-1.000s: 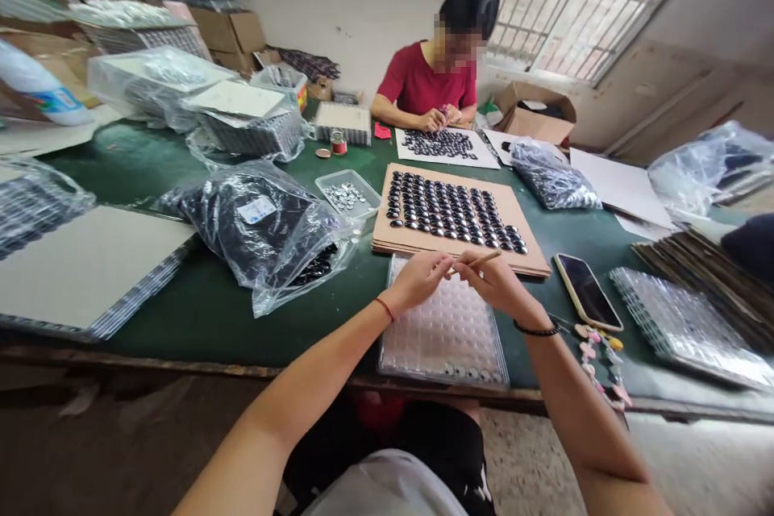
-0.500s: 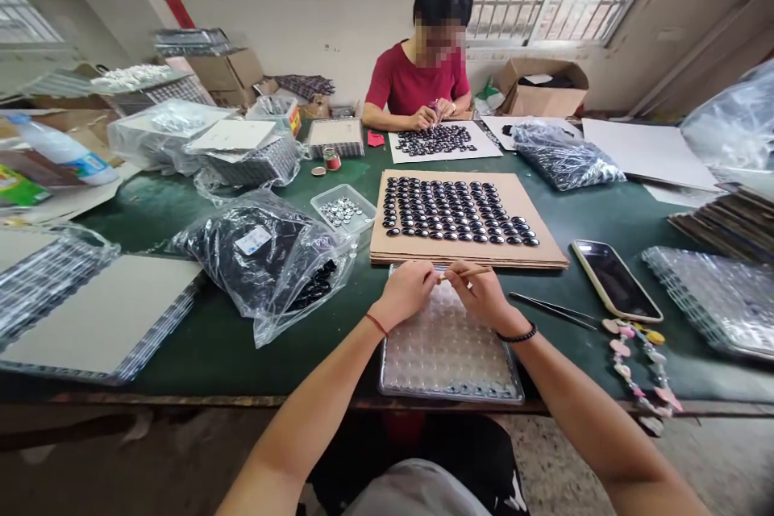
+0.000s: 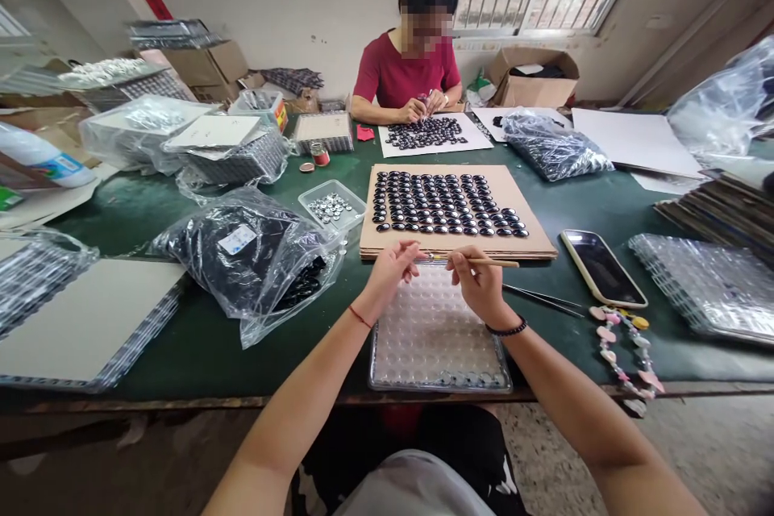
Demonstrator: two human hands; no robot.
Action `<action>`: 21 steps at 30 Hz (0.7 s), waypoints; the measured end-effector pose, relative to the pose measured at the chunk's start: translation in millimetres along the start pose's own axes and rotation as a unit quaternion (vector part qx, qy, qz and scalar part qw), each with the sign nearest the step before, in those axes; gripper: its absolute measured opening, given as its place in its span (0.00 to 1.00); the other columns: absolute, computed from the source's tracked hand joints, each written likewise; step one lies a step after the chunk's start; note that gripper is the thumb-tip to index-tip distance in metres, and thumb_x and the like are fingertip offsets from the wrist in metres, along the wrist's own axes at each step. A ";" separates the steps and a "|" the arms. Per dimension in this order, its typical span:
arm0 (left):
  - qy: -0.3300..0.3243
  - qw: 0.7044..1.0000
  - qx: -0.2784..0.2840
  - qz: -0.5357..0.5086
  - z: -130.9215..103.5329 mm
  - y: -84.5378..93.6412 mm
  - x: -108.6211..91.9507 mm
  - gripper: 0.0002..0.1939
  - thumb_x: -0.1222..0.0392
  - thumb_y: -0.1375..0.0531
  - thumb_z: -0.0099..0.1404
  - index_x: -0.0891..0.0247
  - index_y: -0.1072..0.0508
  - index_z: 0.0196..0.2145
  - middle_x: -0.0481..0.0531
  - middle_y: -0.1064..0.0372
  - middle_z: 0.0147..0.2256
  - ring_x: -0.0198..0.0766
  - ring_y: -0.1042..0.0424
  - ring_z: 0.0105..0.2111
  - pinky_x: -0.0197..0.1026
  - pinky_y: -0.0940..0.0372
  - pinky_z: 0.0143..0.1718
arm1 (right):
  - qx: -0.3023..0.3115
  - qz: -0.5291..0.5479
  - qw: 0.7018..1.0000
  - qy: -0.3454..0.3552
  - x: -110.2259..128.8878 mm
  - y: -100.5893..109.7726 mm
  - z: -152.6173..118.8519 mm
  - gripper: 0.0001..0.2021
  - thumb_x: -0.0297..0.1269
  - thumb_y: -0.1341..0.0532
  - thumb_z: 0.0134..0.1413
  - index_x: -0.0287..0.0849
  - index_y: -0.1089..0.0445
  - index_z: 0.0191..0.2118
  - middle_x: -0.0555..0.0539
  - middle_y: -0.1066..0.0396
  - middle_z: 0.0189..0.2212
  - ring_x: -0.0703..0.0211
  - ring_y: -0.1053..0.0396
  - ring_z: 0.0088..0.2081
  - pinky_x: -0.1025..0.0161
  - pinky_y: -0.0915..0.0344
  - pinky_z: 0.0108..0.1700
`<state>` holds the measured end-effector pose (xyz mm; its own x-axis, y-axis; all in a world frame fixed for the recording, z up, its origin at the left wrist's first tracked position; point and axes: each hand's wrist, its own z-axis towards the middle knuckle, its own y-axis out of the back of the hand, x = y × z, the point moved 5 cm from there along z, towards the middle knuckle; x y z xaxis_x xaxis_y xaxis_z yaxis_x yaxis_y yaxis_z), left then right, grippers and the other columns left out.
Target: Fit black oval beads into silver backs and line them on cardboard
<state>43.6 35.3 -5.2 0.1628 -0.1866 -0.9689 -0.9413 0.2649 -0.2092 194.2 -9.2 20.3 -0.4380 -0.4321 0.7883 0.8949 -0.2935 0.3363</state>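
Observation:
My right hand (image 3: 477,282) grips a thin wooden-handled brush (image 3: 499,263), its tip pointing left toward my other hand. My left hand (image 3: 396,270) has its fingers pinched together over the upper left of a clear dimpled tray (image 3: 439,330); what they hold is too small to make out. The tray lies at the table's front edge, with small dark pieces along its lower rim. Just beyond my hands, rows of shiny black oval pieces (image 3: 439,205) rest on a stack of brown cardboard sheets (image 3: 526,214).
Tweezers (image 3: 544,300), a phone (image 3: 603,268) and a beaded strap (image 3: 610,347) lie to the right. A plastic bag of black pieces (image 3: 242,250) and a clear box of small metal parts (image 3: 332,205) are left. Across the table, a person (image 3: 411,72) handles black pieces.
My hands have moved apart, and the brush shows more clearly in my right hand. The whole view has shifted slightly.

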 end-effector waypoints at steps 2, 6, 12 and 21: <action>0.040 0.996 0.056 -0.050 -4.5 -10.4 3.1 0.24 0.51 0.36 0.49 0.67 0.32 0.41 0.47 0.33 0.26 0.26 0.38 0.19 0.31 0.47 0.19 | -0.004 0.045 0.999 -0.013 0.8 -0.8 -0.6 0.11 0.41 0.49 0.59 0.42 0.38 0.29 0.51 0.34 0.22 0.69 0.38 0.16 0.69 0.42 0.19; 0.052 0.994 0.064 -0.071 -8.6 -14.2 7.9 0.22 0.55 0.32 0.44 0.68 0.27 0.37 0.48 0.32 0.25 0.26 0.37 0.19 0.34 0.42 0.24 | -0.002 0.110 0.994 -0.025 1.0 -3.1 -2.3 0.10 0.40 0.48 0.58 0.41 0.36 0.30 0.52 0.34 0.21 0.69 0.38 0.16 0.69 0.42 0.18; 0.041 0.996 0.058 -0.055 0.1 1.0 9.4 0.18 0.58 0.31 0.44 0.68 0.24 0.33 0.51 0.29 0.27 0.26 0.36 0.21 0.32 0.40 0.25 | -0.071 0.191 0.979 -0.019 -1.8 6.8 -1.1 0.09 0.36 0.47 0.58 0.40 0.35 0.30 0.54 0.37 0.17 0.69 0.40 0.15 0.68 0.43 0.20; 0.040 0.928 -0.090 -0.360 14.6 39.6 -1.6 0.15 0.50 0.45 0.61 0.66 0.31 0.38 0.57 0.30 0.41 0.35 0.28 0.37 0.37 0.33 0.38 | -0.051 0.132 0.990 -0.003 0.2 7.5 -3.8 0.09 0.35 0.47 0.58 0.40 0.35 0.28 0.54 0.39 0.15 0.69 0.41 0.16 0.68 0.44 0.21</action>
<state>10.4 59.8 -13.9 0.7532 -0.3250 -0.5719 -0.6321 -0.1170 -0.7660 200.5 -14.7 21.0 -0.1889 -0.4999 0.8453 0.9645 -0.2560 0.0642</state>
